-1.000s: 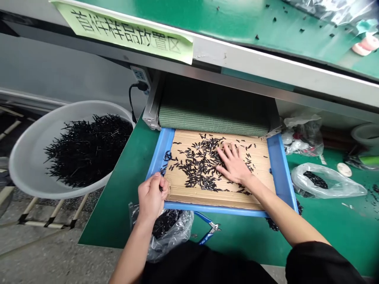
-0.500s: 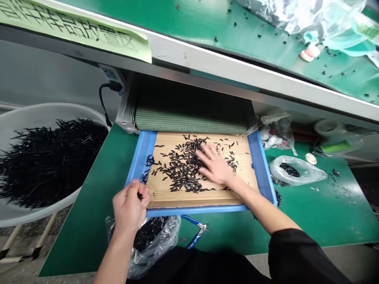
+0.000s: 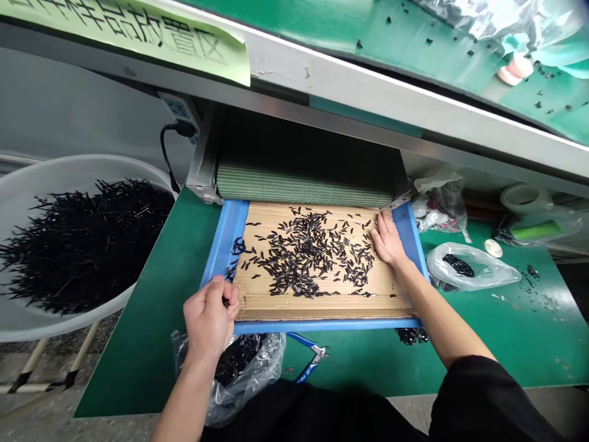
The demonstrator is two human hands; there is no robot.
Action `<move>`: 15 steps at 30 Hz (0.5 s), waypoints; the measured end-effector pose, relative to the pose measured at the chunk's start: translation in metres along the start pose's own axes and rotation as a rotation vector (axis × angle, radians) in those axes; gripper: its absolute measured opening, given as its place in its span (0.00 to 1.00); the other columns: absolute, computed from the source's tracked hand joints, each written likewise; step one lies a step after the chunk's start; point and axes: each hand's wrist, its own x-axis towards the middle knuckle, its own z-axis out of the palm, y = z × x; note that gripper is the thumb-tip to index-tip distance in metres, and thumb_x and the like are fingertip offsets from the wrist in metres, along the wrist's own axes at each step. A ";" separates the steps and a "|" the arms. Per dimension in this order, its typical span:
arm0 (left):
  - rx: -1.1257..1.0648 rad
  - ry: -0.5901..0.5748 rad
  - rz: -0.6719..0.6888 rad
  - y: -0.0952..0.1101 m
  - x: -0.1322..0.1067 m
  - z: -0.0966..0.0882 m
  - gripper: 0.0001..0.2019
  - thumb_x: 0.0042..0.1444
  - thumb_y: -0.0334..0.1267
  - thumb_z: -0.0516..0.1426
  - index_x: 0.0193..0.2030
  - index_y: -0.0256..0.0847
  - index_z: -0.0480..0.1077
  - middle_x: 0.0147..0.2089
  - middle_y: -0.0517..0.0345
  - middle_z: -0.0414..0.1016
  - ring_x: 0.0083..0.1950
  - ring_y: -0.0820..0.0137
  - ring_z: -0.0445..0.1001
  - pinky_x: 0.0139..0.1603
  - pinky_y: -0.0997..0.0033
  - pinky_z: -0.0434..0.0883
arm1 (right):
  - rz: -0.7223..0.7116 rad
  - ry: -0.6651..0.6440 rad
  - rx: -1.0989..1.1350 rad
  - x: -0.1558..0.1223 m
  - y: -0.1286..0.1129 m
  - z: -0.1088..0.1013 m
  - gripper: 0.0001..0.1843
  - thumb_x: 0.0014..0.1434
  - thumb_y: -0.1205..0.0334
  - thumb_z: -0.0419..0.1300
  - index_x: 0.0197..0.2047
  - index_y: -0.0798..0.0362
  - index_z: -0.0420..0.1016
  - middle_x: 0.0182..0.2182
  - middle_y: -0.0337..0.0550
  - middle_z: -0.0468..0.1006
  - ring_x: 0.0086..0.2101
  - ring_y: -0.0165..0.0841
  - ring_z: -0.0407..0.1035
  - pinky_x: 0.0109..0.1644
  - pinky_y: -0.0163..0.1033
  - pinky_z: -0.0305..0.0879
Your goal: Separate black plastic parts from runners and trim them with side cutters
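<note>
Two hands to report at the blue tray (image 3: 411,236), mid-frame, on the green bench (image 3: 147,294). Note left hand (image 3: 208,319) left of centre, at the tray's lower left corner: curled into a fist, with something dark showing at the finger side. Cannot tell whether gripping the rim or holding anything. Note right hand (image 3: 387,239) right of centre: unclenched, palm down, fingers extended on the cardboard (image 3: 331,310) beside the tray's right wall. Find black parts (image 3: 310,242) strewn loosely over the cardboard, mid-frame: densest at centre and left of it, thinner toward the right hand. Find a further clump along the tray's left wall. Observe ribbed belt (image 3: 304,184) just above the tray. Record white tub (image 3: 27,178) at the left edge, heaped with long black strips (image 3: 96,245). Record clear bag (image 3: 267,362) at lower left of centre, containing dark pieces, and beside it cutters (image 3: 317,353), handles apart. Record second bag (image 3: 494,273) at right, with a small black heap inside. Log pale green label (image 3: 202,40) at upper left; below it, plug (image 3: 185,127) in socket (image 3: 177,109).
</note>
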 end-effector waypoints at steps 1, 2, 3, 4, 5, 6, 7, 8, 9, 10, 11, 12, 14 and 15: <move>-0.001 0.001 -0.001 0.000 0.000 0.000 0.17 0.60 0.37 0.56 0.21 0.39 0.59 0.19 0.63 0.61 0.17 0.80 0.57 0.16 0.80 0.51 | -0.003 0.000 -0.007 -0.001 -0.001 0.000 0.39 0.71 0.44 0.38 0.76 0.59 0.38 0.74 0.53 0.39 0.72 0.46 0.35 0.74 0.57 0.38; -0.001 0.002 -0.002 0.000 0.000 0.000 0.17 0.60 0.37 0.56 0.21 0.39 0.59 0.19 0.63 0.61 0.17 0.80 0.57 0.16 0.80 0.51 | -0.008 0.002 -0.014 -0.001 -0.001 0.000 0.39 0.71 0.44 0.38 0.76 0.60 0.38 0.74 0.54 0.39 0.72 0.46 0.35 0.74 0.57 0.38; -0.002 0.004 -0.003 0.000 0.000 0.000 0.17 0.60 0.37 0.56 0.21 0.39 0.59 0.19 0.63 0.61 0.17 0.80 0.57 0.16 0.80 0.51 | -0.013 0.005 -0.018 -0.001 -0.001 0.000 0.39 0.71 0.44 0.38 0.76 0.60 0.38 0.74 0.53 0.39 0.72 0.46 0.35 0.74 0.56 0.38; -0.003 0.004 -0.004 0.000 0.000 0.000 0.17 0.60 0.37 0.56 0.21 0.39 0.59 0.19 0.63 0.61 0.17 0.80 0.57 0.16 0.80 0.51 | -0.016 0.008 -0.021 -0.002 -0.001 -0.001 0.39 0.71 0.44 0.38 0.76 0.59 0.38 0.74 0.53 0.39 0.72 0.46 0.36 0.74 0.56 0.38; -0.004 0.004 -0.004 0.001 0.000 0.001 0.17 0.60 0.37 0.56 0.21 0.39 0.59 0.19 0.63 0.61 0.17 0.80 0.57 0.16 0.80 0.51 | -0.017 0.012 -0.022 -0.002 -0.001 -0.001 0.39 0.71 0.44 0.39 0.76 0.59 0.37 0.74 0.52 0.39 0.72 0.46 0.35 0.74 0.57 0.38; -0.005 0.002 -0.005 0.001 0.000 0.001 0.17 0.60 0.37 0.56 0.21 0.39 0.59 0.19 0.63 0.61 0.17 0.80 0.57 0.16 0.80 0.51 | -0.017 0.015 -0.022 -0.002 -0.001 -0.002 0.39 0.71 0.44 0.39 0.76 0.58 0.37 0.74 0.51 0.39 0.72 0.46 0.35 0.74 0.57 0.38; -0.005 0.000 -0.005 0.001 0.000 0.001 0.17 0.60 0.37 0.56 0.21 0.39 0.59 0.19 0.63 0.61 0.17 0.80 0.57 0.16 0.80 0.51 | -0.017 0.016 -0.022 -0.003 -0.002 -0.003 0.39 0.71 0.44 0.39 0.76 0.57 0.37 0.74 0.50 0.39 0.72 0.47 0.35 0.74 0.58 0.39; -0.005 -0.002 -0.006 0.001 0.000 0.002 0.17 0.60 0.37 0.56 0.21 0.39 0.59 0.19 0.63 0.61 0.17 0.80 0.57 0.16 0.80 0.51 | -0.016 0.017 -0.021 -0.003 -0.003 -0.003 0.39 0.71 0.44 0.39 0.76 0.57 0.37 0.74 0.50 0.38 0.72 0.47 0.35 0.74 0.58 0.39; -0.005 -0.003 -0.006 0.002 0.000 0.002 0.17 0.60 0.37 0.56 0.21 0.39 0.59 0.19 0.63 0.61 0.17 0.80 0.57 0.16 0.80 0.51 | -0.018 0.015 -0.020 -0.003 -0.004 -0.004 0.39 0.71 0.44 0.39 0.76 0.56 0.37 0.74 0.49 0.38 0.72 0.47 0.35 0.73 0.59 0.40; -0.005 -0.003 -0.007 0.002 -0.001 0.002 0.17 0.60 0.36 0.56 0.21 0.39 0.59 0.19 0.63 0.61 0.17 0.80 0.57 0.16 0.79 0.51 | -0.025 0.012 -0.018 -0.003 -0.006 -0.005 0.39 0.71 0.44 0.39 0.76 0.55 0.37 0.74 0.49 0.38 0.72 0.47 0.35 0.73 0.59 0.40; -0.005 -0.003 -0.009 0.003 -0.001 0.002 0.17 0.60 0.36 0.56 0.20 0.39 0.59 0.19 0.63 0.61 0.17 0.80 0.57 0.16 0.79 0.51 | -0.037 0.006 -0.013 -0.004 -0.008 -0.006 0.38 0.71 0.44 0.39 0.76 0.55 0.37 0.74 0.48 0.37 0.72 0.47 0.35 0.73 0.59 0.40; -0.005 -0.003 -0.010 0.003 -0.001 0.002 0.17 0.60 0.36 0.56 0.20 0.39 0.59 0.19 0.63 0.61 0.17 0.80 0.57 0.16 0.79 0.51 | -0.052 0.000 -0.005 -0.004 -0.010 -0.006 0.38 0.71 0.44 0.39 0.76 0.54 0.37 0.75 0.47 0.36 0.72 0.47 0.35 0.73 0.59 0.39; -0.005 -0.003 -0.013 0.004 -0.002 0.002 0.18 0.60 0.36 0.55 0.20 0.39 0.59 0.19 0.63 0.61 0.17 0.80 0.57 0.16 0.79 0.52 | -0.075 -0.017 0.014 -0.005 -0.015 -0.007 0.37 0.71 0.43 0.39 0.76 0.51 0.37 0.75 0.44 0.35 0.72 0.47 0.35 0.73 0.60 0.40; -0.005 -0.003 -0.014 0.005 -0.002 0.002 0.18 0.60 0.36 0.55 0.20 0.39 0.59 0.19 0.63 0.61 0.16 0.80 0.57 0.16 0.79 0.52 | -0.077 -0.026 0.022 -0.005 -0.017 -0.007 0.37 0.71 0.43 0.39 0.76 0.50 0.37 0.75 0.43 0.34 0.72 0.48 0.35 0.73 0.60 0.40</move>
